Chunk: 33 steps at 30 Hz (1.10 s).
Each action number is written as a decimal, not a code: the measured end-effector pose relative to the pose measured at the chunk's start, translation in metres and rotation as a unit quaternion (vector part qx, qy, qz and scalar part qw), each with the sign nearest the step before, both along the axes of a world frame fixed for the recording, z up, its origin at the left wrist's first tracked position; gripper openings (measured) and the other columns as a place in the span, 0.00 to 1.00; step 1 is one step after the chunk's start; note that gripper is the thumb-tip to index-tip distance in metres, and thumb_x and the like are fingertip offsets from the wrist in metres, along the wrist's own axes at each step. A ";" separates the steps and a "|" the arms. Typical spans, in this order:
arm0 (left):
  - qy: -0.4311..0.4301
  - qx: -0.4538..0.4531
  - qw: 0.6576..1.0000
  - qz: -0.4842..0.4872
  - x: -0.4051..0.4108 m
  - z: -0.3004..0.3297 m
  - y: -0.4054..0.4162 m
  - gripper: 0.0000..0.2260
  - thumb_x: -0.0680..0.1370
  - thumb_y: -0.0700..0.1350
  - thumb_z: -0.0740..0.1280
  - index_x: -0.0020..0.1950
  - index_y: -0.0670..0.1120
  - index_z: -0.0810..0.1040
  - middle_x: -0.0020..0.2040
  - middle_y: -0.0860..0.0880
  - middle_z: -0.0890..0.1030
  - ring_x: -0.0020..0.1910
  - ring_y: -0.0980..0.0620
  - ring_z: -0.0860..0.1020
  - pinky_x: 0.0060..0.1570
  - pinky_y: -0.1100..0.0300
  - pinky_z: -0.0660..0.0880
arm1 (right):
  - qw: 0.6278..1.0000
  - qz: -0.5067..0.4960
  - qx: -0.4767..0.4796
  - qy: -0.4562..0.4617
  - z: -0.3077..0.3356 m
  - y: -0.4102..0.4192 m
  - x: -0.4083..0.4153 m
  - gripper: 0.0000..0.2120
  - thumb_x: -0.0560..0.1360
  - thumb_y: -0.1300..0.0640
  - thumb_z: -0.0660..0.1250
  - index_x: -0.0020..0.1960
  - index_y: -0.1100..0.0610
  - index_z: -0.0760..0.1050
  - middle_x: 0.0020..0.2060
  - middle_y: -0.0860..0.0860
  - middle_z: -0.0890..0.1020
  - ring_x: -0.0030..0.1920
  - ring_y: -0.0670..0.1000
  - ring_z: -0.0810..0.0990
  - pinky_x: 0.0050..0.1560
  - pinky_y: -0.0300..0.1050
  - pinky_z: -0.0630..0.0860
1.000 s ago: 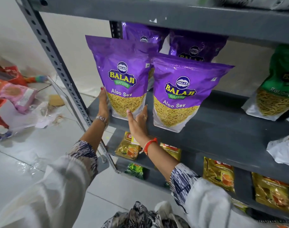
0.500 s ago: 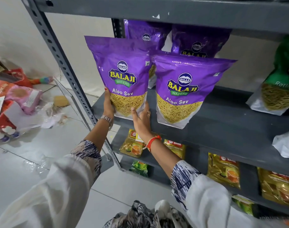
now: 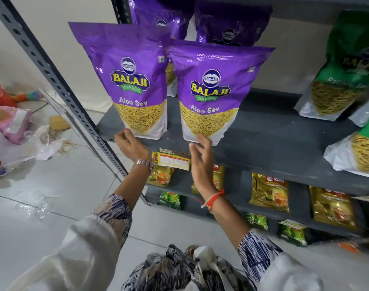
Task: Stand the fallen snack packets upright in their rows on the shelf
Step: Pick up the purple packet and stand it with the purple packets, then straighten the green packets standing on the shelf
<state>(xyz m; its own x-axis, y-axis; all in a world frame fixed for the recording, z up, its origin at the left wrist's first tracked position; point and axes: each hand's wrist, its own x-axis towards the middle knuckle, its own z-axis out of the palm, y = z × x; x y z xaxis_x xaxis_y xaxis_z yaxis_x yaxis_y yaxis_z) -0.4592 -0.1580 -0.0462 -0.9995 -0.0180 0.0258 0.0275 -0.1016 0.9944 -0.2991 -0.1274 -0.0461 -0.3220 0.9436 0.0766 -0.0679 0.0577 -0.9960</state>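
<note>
Two purple Aloo Sev packets stand upright at the front of the grey shelf [image 3: 263, 143]: the left purple packet [image 3: 129, 76] and the right purple packet [image 3: 210, 89]. Two more purple packets [image 3: 231, 24] stand behind them. My left hand [image 3: 131, 143] is at the shelf edge, just below the left packet's bottom left corner, fingertips close to it. My right hand [image 3: 201, 156] is open with fingers spread, its fingertips at the bottom edge of the right packet. Green Ratlami Sev packets [image 3: 343, 76] lean at the right; one green packet [image 3: 355, 152] lies lower down near the shelf front.
A slotted grey upright post [image 3: 53, 80] runs diagonally at the left. A price tag [image 3: 173, 159] hangs on the shelf edge. Gold tea packets [image 3: 269, 192] and green packets [image 3: 257, 221] fill lower shelves. Loose packets and wrappers [image 3: 11, 122] lie on the white floor.
Both hands have come off the left purple packet. The left hand dropped to the shelf edge; the right hand moved right to the base of the right packet. The view has moved closer.
</note>
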 end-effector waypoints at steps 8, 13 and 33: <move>0.036 0.005 0.989 -0.145 0.142 -0.013 0.048 0.09 0.74 0.46 0.55 0.41 0.42 0.70 0.35 0.49 0.70 0.37 0.54 0.67 0.38 0.60 0.64 | 0.968 -0.247 -0.027 0.047 -0.010 0.063 0.142 0.08 0.73 0.54 0.61 0.52 0.46 0.72 0.54 0.54 0.77 0.55 0.51 0.77 0.61 0.55 0.75; 0.032 0.042 0.961 -0.270 0.250 0.007 0.099 0.06 0.73 0.43 0.57 0.36 0.51 0.68 0.33 0.52 0.68 0.34 0.56 0.65 0.40 0.57 0.66 | 0.931 -0.360 0.000 0.065 0.007 0.101 0.245 0.12 0.73 0.57 0.60 0.56 0.56 0.70 0.51 0.53 0.76 0.47 0.40 0.77 0.54 0.47 0.76; -0.036 0.070 0.804 -0.590 0.408 0.062 0.218 0.52 0.54 0.72 0.68 0.70 0.45 0.62 0.65 0.44 0.73 0.60 0.48 0.76 0.58 0.54 0.75 | 0.994 -0.089 0.036 -0.052 0.037 0.199 0.399 0.24 0.80 0.52 0.59 0.73 0.55 0.58 0.71 0.55 0.67 0.70 0.55 0.67 0.66 0.42 0.62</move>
